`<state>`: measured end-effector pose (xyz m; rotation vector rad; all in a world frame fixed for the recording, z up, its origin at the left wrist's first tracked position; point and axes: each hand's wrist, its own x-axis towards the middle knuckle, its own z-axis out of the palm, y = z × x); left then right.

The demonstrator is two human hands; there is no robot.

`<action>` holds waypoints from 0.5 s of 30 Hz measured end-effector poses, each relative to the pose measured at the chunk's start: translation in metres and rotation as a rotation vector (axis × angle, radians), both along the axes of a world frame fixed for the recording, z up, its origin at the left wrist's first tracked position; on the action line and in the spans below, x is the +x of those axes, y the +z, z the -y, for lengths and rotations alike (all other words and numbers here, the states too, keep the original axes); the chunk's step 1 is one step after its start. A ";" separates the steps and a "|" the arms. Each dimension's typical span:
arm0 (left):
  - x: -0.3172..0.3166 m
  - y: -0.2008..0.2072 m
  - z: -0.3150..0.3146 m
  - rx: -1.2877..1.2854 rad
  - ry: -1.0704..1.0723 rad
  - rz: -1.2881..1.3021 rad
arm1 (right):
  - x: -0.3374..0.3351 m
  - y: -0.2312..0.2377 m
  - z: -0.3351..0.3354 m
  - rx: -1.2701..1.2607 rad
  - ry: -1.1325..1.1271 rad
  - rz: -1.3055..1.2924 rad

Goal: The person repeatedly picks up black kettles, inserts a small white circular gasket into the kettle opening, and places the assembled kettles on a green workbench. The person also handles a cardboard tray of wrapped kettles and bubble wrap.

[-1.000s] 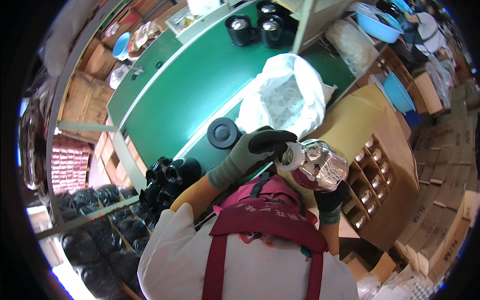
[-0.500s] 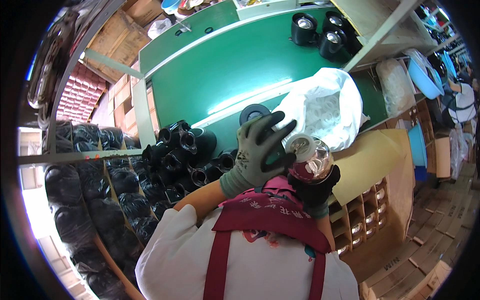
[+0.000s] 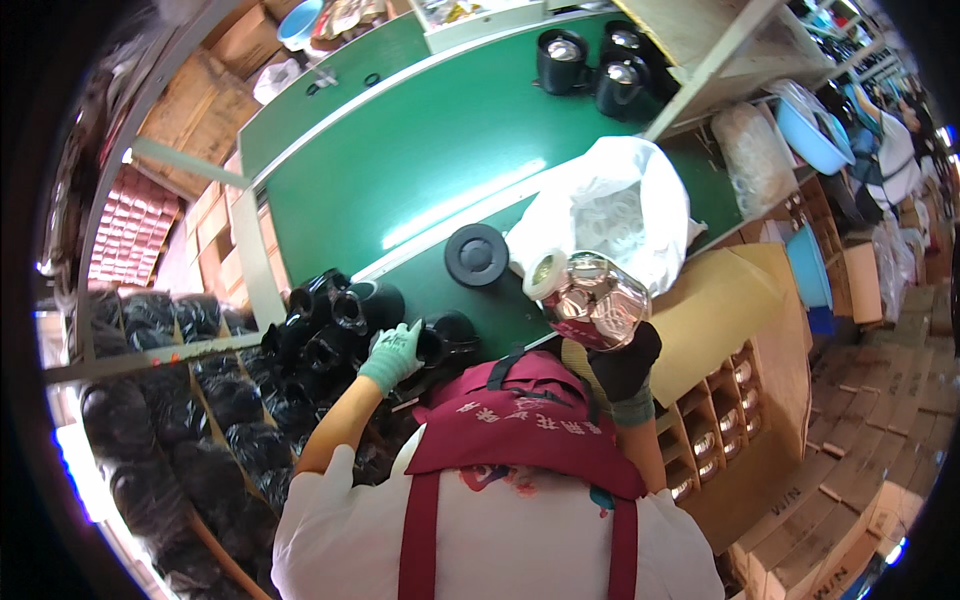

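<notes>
My right hand [image 3: 625, 372], in a black-palmed glove, is closed around the base of a silvered glass flask liner [image 3: 605, 305]. The liner is tilted, its neck pointing up and left with a pale translucent ring [image 3: 546, 274] around it. To the left, my gloved left hand [image 3: 393, 356] has its fingers closed at the rim of a black jug shell [image 3: 452, 338]; part of the grip is hidden. More black jug shells [image 3: 322, 296] lie crowded beside that hand. A round black lid [image 3: 476, 255] rests on the green table, and a white bag [image 3: 655, 190] of translucent rings stands behind the liner.
Black jugs with shiny liners [image 3: 562, 60] stand at the far right of the green table [image 3: 400, 150]. At right, a divided carton [image 3: 715, 420] holds silvered liners under a cardboard sheet [image 3: 730, 300]. Plastic-wrapped black items [image 3: 210, 420] are stacked left. A metal post [image 3: 262, 260] rises at the table's left.
My left hand has moved from beside the liner down and left to the black jug shells. The liner, still in my right hand, has tipped further left. The black lid is now uncovered.
</notes>
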<state>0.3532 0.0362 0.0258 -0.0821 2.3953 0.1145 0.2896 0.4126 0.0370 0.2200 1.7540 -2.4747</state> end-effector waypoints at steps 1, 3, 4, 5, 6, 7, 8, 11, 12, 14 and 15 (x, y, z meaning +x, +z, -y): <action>0.006 -0.010 0.001 -0.006 -0.008 -0.117 | -0.001 -0.003 -0.007 0.175 0.038 -0.086; 0.002 -0.012 -0.006 -0.034 -0.082 -0.283 | -0.005 0.006 -0.016 0.632 0.124 -0.327; -0.002 -0.018 -0.007 0.003 -0.088 -0.247 | -0.006 0.012 -0.019 0.848 0.139 -0.439; -0.007 -0.022 -0.007 0.030 -0.093 -0.216 | -0.007 0.021 -0.021 1.058 0.128 -0.556; -0.023 -0.013 -0.007 0.051 -0.107 -0.191 | -0.007 0.030 -0.015 1.200 0.053 -0.634; -0.021 0.005 -0.004 0.110 -0.074 -0.287 | -0.007 0.034 -0.012 1.341 -0.025 -0.710; -0.031 0.040 0.000 0.187 -0.043 -0.338 | -0.007 0.031 -0.015 1.196 0.012 -0.612; -0.052 0.142 0.029 0.583 0.342 -0.306 | -0.004 0.034 -0.029 1.090 0.123 -0.524; -0.054 0.153 0.036 0.875 0.527 -0.287 | -0.005 0.038 -0.030 1.003 0.163 -0.463; -0.054 0.153 0.058 1.344 0.859 -0.199 | -0.009 0.050 -0.028 0.937 0.236 -0.470; -0.056 0.147 0.055 1.346 0.786 -0.257 | -0.011 0.048 -0.026 0.814 0.287 -0.401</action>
